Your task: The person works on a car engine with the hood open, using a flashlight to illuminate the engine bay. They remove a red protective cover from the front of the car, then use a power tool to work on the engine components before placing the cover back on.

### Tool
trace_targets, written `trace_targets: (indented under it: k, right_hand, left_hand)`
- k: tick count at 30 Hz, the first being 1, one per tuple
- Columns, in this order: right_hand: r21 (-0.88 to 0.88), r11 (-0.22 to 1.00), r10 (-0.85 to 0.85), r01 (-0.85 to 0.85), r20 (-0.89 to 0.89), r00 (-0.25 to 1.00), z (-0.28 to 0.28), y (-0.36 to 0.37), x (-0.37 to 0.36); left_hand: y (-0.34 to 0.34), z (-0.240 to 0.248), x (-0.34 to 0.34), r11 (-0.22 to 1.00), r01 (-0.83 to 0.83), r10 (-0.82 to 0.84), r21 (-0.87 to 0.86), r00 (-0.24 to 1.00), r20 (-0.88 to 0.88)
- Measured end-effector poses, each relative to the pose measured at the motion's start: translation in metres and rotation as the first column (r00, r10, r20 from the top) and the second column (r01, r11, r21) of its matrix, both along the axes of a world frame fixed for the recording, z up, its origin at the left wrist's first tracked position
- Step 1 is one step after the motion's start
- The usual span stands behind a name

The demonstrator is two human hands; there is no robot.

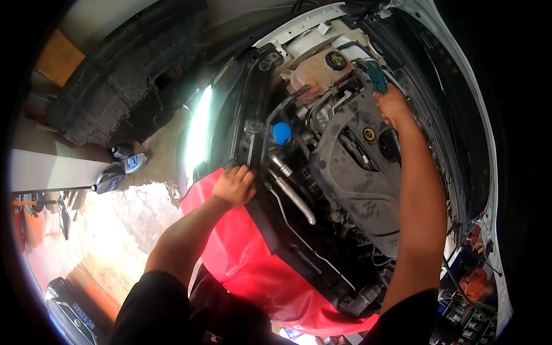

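At the far right of the engine bay, my right hand (393,106) is closed around a tool with a dark green handle (376,77). The tool's working end lies among hoses near the back corner, and I cannot make out its exact kind. Close to it is a pinkish coolant tank (318,75) with a black cap (336,60). My left hand (234,187) leans on the front edge of the bay, where a red fender cover (236,247) meets the black front panel (287,247). Its fingers lie bent over that edge and hold nothing visible.
A dusty engine cover (356,187) fills the middle, with a yellow-ringed filler opening (369,135) beside it. A blue cap (282,133) sits near the front panel. A bright lamp (198,135) stands at left. Bottles (134,163) and a black plastic panel (132,75) lie beyond.
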State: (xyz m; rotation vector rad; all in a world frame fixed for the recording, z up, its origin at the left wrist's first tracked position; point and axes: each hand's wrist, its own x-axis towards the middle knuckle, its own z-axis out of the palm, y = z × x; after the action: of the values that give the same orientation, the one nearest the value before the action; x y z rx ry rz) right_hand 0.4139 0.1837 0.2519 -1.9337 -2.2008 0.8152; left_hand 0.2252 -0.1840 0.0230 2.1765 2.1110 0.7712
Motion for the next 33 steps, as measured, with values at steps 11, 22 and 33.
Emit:
trace_targets:
  k: [11,22,33]
  right_hand:
    - [-0.15,0.978,0.192,-0.148,0.344,0.919,0.012,-0.048,0.023]
    - [-0.311,0.888,0.452,-0.339,0.45,0.77,0.006,-0.056,-0.015]
    - [-0.381,0.887,0.412,-0.261,0.397,0.82,-0.013,-0.051,-0.028]
  left_hand:
    - [-0.004,0.004,-0.004,1.0,0.004,-0.004,-0.016,1.0,0.013]
    - [-0.005,-0.002,-0.005,1.0,0.018,-0.018,0.013,0.999,0.035]
    - [-0.004,-0.009,-0.006,0.998,0.013,-0.017,0.061,0.998,0.058]
